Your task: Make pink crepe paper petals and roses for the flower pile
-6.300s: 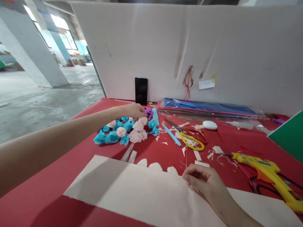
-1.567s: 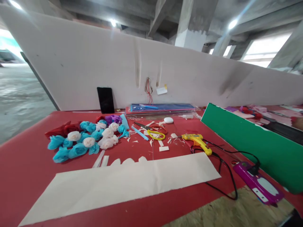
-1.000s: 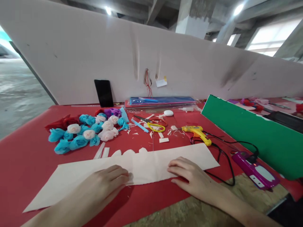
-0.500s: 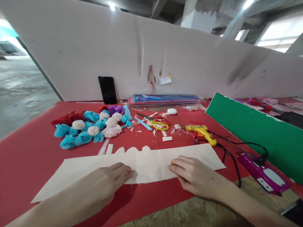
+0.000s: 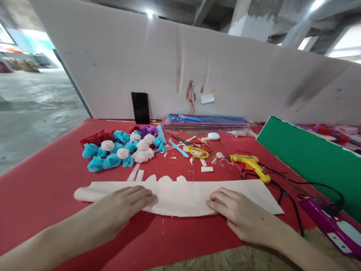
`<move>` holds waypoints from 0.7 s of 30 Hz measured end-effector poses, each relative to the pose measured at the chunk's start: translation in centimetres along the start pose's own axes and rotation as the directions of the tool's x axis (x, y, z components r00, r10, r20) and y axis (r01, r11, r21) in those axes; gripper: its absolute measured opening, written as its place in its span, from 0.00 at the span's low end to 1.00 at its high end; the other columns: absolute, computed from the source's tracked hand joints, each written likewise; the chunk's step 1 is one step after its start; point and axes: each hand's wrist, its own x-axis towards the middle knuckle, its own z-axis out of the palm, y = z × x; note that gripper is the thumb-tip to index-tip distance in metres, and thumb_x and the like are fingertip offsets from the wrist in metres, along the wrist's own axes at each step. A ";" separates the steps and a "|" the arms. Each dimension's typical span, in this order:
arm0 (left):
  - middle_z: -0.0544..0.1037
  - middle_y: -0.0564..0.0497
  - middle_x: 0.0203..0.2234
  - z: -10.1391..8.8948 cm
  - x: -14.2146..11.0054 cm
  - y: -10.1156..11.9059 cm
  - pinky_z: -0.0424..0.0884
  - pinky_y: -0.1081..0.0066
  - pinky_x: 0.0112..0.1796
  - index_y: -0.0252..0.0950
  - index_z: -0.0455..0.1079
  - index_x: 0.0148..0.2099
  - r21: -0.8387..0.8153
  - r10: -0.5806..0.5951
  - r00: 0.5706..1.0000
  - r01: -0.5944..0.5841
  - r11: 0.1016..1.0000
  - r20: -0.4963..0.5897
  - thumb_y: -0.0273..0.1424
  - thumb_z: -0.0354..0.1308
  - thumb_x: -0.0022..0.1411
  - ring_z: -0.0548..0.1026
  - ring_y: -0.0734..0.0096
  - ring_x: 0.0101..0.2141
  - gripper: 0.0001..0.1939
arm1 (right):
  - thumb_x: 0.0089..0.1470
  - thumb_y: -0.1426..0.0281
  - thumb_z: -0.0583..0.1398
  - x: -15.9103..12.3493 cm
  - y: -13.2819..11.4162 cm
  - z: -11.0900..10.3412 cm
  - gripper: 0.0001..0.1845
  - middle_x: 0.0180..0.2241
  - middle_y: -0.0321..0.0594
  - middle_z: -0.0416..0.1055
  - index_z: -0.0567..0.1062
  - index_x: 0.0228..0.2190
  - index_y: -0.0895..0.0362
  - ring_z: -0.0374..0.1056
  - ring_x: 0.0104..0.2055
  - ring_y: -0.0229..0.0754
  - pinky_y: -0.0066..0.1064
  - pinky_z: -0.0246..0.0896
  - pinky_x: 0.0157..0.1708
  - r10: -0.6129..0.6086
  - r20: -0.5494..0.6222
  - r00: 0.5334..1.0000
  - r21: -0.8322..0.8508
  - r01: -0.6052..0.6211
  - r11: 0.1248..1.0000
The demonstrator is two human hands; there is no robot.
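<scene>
A long off-white strip of paper (image 5: 180, 195) lies crosswise in front of me, its left end curled over. My left hand (image 5: 128, 205) grips its near edge left of centre, fingers bent and pressed together, the thumb hidden. Right of centre, my right hand (image 5: 232, 209) holds the same edge with curled fingers; its thumb is mostly out of sight. The near edge bows down slightly between the hands. Just past the far edge, several white rounded petal-like pieces (image 5: 165, 178) show partly.
Blue, white, red and purple fabric-like flowers (image 5: 122, 153) lie at the left. Beyond the strip are yellow-handled scissors (image 5: 199, 152), a blue stick (image 5: 179, 148) and scraps. A yellow glue gun (image 5: 251, 163), green board (image 5: 307, 162) and purple power strip (image 5: 329, 222) stand at the right.
The strip's left end was flat and spread out; now it is curled over. The near edge bows more between my hands. The view has shifted a little to the left.
</scene>
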 end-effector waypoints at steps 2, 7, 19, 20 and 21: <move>0.76 0.49 0.47 -0.3 0.0 -0.4 0.69 0.66 0.46 0.42 0.68 0.53 0.054 -0.007 1.000 0.008 0.999 -0.006 0.14 0.43 0.46 0.73 0.62 0.47 0.34 | 0.40 0.87 0.49 -0.1 0.2 0.4 0.32 0.44 0.49 0.71 0.70 0.48 0.62 0.64 0.46 0.49 0.39 0.64 0.45 -0.012 -0.037 0.999 -0.037 0.010 0.999; 0.79 0.51 0.42 -1.4 -0.1 -1.3 0.70 0.66 0.43 0.40 0.73 0.46 0.072 -0.170 0.979 0.179 0.981 -0.116 0.18 0.40 0.56 0.76 0.62 0.42 0.25 | 0.46 0.85 0.49 -0.6 0.8 0.8 0.23 0.42 0.47 0.74 0.73 0.42 0.60 0.69 0.42 0.46 0.34 0.67 0.39 0.012 -0.176 0.984 -0.055 -0.022 0.998; 0.79 0.48 0.39 -5.7 1.2 -1.4 0.67 0.68 0.38 0.36 0.71 0.43 0.094 -0.265 0.925 0.300 0.949 -0.271 0.26 0.35 0.62 0.75 0.62 0.40 0.21 | 0.53 0.82 0.50 0.5 0.9 -2.6 0.15 0.32 0.45 0.77 0.75 0.35 0.59 0.73 0.34 0.45 0.35 0.68 0.33 0.022 -0.635 0.773 -0.144 -0.147 0.979; 0.79 0.49 0.37 -5.8 1.2 -1.6 0.66 0.69 0.36 0.37 0.70 0.41 0.086 -0.292 0.918 0.325 0.942 -0.267 0.27 0.36 0.63 0.75 0.62 0.38 0.20 | 0.53 0.81 0.50 0.6 0.9 -2.8 0.15 0.31 0.45 0.77 0.74 0.34 0.59 0.73 0.34 0.45 0.34 0.68 0.33 0.034 -0.650 0.759 -0.127 -0.152 0.980; 0.79 0.50 0.35 -5.8 1.2 -1.8 0.66 0.70 0.33 0.38 0.70 0.39 0.069 -0.330 0.905 0.360 0.931 -0.267 0.29 0.37 0.63 0.75 0.62 0.35 0.19 | 0.53 0.80 0.50 0.7 0.8 -2.9 0.14 0.31 0.45 0.77 0.74 0.34 0.59 0.73 0.33 0.45 0.34 0.67 0.32 0.052 -0.657 0.752 -0.101 -0.157 0.982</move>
